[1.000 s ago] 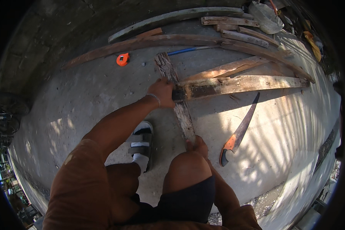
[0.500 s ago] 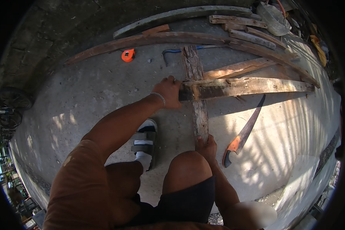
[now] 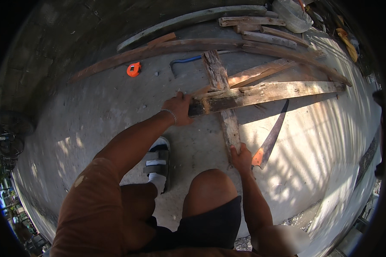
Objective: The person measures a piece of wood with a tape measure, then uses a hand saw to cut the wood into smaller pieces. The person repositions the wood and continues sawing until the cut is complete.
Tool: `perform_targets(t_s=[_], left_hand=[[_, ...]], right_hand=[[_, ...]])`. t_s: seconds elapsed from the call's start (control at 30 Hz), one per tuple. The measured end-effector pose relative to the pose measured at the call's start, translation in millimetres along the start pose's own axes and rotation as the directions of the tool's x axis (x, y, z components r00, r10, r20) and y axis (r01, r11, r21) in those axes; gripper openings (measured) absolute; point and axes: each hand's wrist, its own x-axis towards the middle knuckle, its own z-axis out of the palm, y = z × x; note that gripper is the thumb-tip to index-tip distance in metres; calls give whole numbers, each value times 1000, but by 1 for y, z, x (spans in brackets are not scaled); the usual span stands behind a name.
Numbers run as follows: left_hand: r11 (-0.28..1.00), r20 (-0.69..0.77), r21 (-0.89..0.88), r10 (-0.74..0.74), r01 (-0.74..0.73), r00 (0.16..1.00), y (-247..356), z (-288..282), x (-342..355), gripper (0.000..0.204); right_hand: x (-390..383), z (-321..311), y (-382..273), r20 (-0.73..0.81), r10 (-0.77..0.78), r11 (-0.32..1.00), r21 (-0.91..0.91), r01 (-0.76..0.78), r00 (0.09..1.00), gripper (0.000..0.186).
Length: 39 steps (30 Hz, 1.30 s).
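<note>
My left hand is closed round the dark left end of a long weathered wooden beam. Beneath that beam passes a shorter, rough wooden board, slanting so that its near end lies farther right. My right hand grips this near end, thumb on top. Just right of that hand lies a handsaw with a dark blade and an orange handle, the handle partly hidden by my hand and wrist.
An orange tape measure and a blue pry bar lie on the concrete floor. Beyond them, long timbers and several shorter wood pieces stretch across. A whitish sack sits far right. My sandalled foot is below my left forearm.
The short board has turned, its near end swinging right along with my right hand, which now covers part of the saw's handle. My left hand and the beam's end have shifted slightly left.
</note>
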Motion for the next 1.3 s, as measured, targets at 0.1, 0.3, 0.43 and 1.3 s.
perform_targets(t_s=[0.1, 0.3, 0.43, 1.3], left_hand=[[998, 26, 63, -4, 2, 1000, 1, 3, 1, 92], [999, 41, 40, 21, -22, 999, -1, 1, 5, 82], [999, 18, 43, 9, -9, 1000, -5, 0, 7, 78], [992, -162, 112, -32, 51, 986, 13, 11, -9, 97]], right_hand=[[-5, 8, -3, -154, -161, 878, -474, 70, 975, 60], [-5, 14, 6, -60, -260, 874, -439, 208, 964, 92], [9, 8, 15, -112, -227, 921, -347, 176, 967, 94], [-114, -79, 101, -379, 412, 911, 154, -383, 829, 20]])
